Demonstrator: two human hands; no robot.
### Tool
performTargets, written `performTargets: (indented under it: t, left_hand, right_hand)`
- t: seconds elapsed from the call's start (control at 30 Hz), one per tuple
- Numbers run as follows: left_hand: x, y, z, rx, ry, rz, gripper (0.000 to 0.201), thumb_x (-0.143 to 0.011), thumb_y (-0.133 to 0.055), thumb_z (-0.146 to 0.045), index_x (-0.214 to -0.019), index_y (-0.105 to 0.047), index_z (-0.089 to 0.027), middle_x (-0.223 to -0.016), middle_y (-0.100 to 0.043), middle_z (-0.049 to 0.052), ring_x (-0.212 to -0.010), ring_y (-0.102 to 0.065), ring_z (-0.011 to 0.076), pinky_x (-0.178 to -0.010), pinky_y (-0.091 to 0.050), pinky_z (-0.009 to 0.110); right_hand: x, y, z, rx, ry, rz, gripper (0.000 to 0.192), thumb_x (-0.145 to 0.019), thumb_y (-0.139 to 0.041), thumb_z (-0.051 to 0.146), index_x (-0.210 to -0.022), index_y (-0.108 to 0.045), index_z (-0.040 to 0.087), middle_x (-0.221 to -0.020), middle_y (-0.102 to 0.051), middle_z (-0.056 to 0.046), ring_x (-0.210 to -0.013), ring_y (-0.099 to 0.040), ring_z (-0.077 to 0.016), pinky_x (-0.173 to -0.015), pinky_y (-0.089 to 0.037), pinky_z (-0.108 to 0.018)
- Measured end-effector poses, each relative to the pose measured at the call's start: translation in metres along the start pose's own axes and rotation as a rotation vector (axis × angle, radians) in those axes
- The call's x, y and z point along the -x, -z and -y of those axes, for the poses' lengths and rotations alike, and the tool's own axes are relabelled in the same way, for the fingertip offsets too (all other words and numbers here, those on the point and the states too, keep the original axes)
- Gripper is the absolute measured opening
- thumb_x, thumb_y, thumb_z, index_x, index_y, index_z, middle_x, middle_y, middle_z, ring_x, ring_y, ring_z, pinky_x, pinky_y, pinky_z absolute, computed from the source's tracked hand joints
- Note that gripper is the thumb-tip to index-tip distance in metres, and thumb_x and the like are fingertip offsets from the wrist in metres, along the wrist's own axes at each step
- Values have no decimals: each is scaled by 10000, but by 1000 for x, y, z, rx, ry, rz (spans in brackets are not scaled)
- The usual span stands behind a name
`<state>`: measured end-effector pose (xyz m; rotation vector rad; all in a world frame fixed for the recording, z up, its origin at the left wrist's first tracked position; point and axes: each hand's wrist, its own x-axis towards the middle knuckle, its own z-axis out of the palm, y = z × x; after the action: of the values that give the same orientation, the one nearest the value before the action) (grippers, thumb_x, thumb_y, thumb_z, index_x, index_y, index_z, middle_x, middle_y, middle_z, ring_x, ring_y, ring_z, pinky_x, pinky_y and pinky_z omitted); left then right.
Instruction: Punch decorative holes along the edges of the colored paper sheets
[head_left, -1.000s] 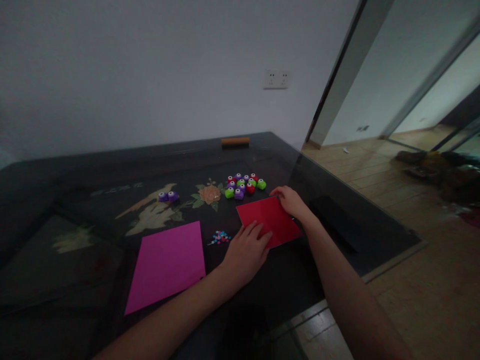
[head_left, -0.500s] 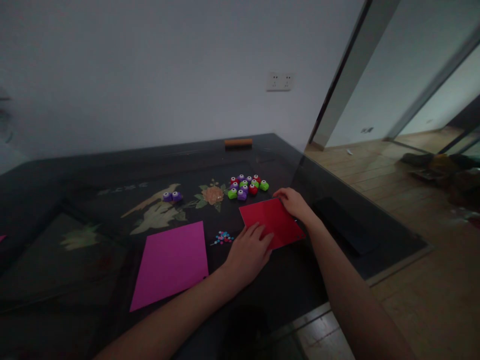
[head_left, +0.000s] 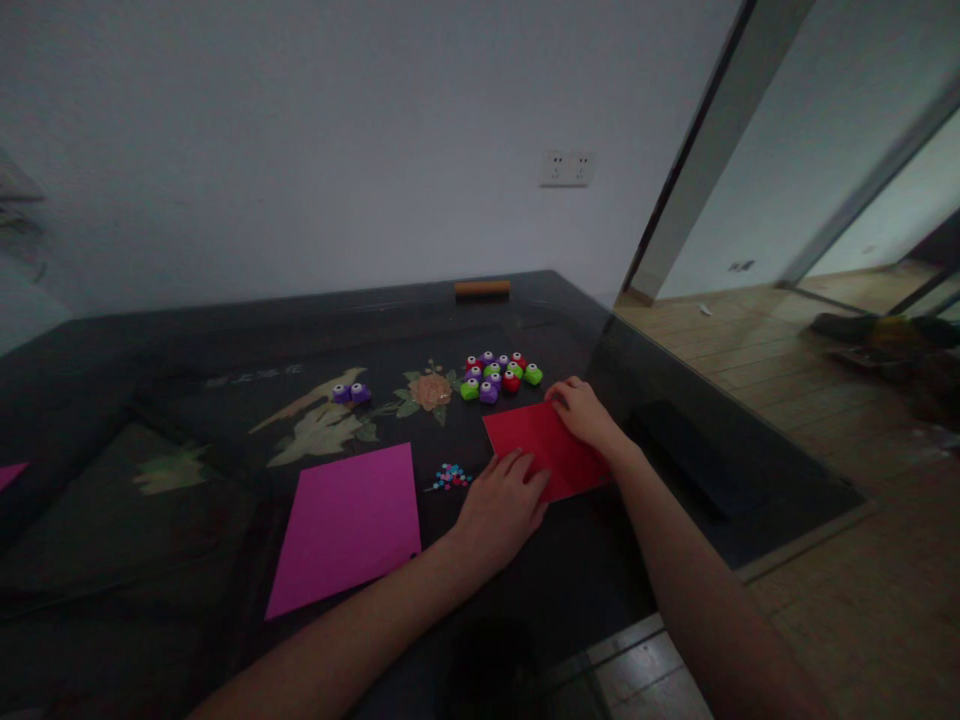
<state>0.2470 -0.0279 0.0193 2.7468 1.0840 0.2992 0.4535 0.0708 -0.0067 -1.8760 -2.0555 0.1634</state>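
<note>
A red paper sheet [head_left: 541, 446] lies flat on the dark glass table [head_left: 225, 340]. My left hand [head_left: 501, 505] rests palm down on the sheet's near left corner, fingers spread. My right hand [head_left: 583, 412] presses on its far right corner with the fingers together. Just beyond the sheet sits a cluster of small purple, green and red craft punches [head_left: 499, 374]. A little heap of tiny coloured paper bits [head_left: 448, 476] lies left of my left hand.
A magenta paper sheet [head_left: 347, 523] lies to the left. Two purple punches [head_left: 351, 393] stand further back on the left. An orange block [head_left: 481, 289] sits at the table's far edge. A dark flat object [head_left: 675, 443] lies under the glass on the right. Wooden floor is beyond.
My right hand has slid a little inward over the red sheet's far corner. The view has shifted slightly; my left hand stays on the sheet.
</note>
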Motion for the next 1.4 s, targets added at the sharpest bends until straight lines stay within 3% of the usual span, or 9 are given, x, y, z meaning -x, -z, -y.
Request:
performTargets:
  t: [0.47,0.67,0.77,0.9,1.03,1.13,1.3,1.4]
  left_hand:
    - [1,-1,1,-45,-14,-22,339,-859,-506,-274,-1186,-524,-187,-1259,-542,117,-1203,-467,253,-1006,-379,378]
    - [1,23,13,11,-11,-43,548,-815,-582,-375,-1315,-406,-239,-1363,-441,132,-1227,-434,286,-980,-396,432]
    - [12,43,34,88,-4,-155,425,-861,-520,-314,-1277,-446,-263,-1325,-479,82,-1197,-458,237,-979,-396,405]
    - [53,62,87,168,133,-317,254,-879,-454,-231,-1108,-565,-234,-1141,-574,58,-1079,-531,196,-943,-423,379]
    - [111,64,150,139,347,-413,222,-866,-427,-246,-998,-601,-204,-1049,-605,71,-1024,-559,222,-921,-430,412]
    - [141,62,181,109,473,-448,228,-843,-433,-257,-967,-610,-185,-979,-622,79,-951,-590,232,-870,-455,398]
    - [151,61,192,133,472,-391,261,-837,-435,-276,-1017,-592,-170,-997,-613,87,-953,-588,230,-859,-459,383]
    - [149,60,187,143,440,-342,278,-821,-468,-255,-1070,-567,-181,-1058,-588,90,-1020,-554,234,-904,-433,396]
  right_hand:
    - [-1,-2,-3,-17,14,-5,209,-839,-452,126,-965,-609,184,-999,-528,-101,-952,-502,-214,-844,-393,-331]
    - [-2,0,-4,-41,-14,-47,196,-823,-483,130,-996,-569,160,-976,-538,-99,-931,-524,-207,-834,-402,-323]
    - [-1,3,-3,-58,-25,-77,161,-816,-501,145,-956,-578,160,-928,-540,-84,-900,-541,-197,-813,-411,-312]
    - [1,7,0,-81,-37,-128,126,-816,-495,168,-885,-600,160,-900,-547,-82,-866,-554,-197,-781,-420,-309]
    - [3,11,7,-100,-50,-182,153,-811,-470,166,-837,-621,159,-878,-565,-82,-796,-566,-190,-746,-429,-311]
    - [4,12,11,-109,-61,-223,176,-814,-456,172,-853,-627,154,-879,-590,-88,-803,-573,-198,-748,-432,-321]
    - [8,20,26,-222,-52,-382,201,-818,-463,215,-884,-640,145,-905,-639,-95,-823,-588,-213,-767,-437,-345]
    - [15,29,60,-370,55,-435,193,-820,-495,248,-888,-645,148,-885,-658,-83,-794,-596,-203,-736,-444,-328]
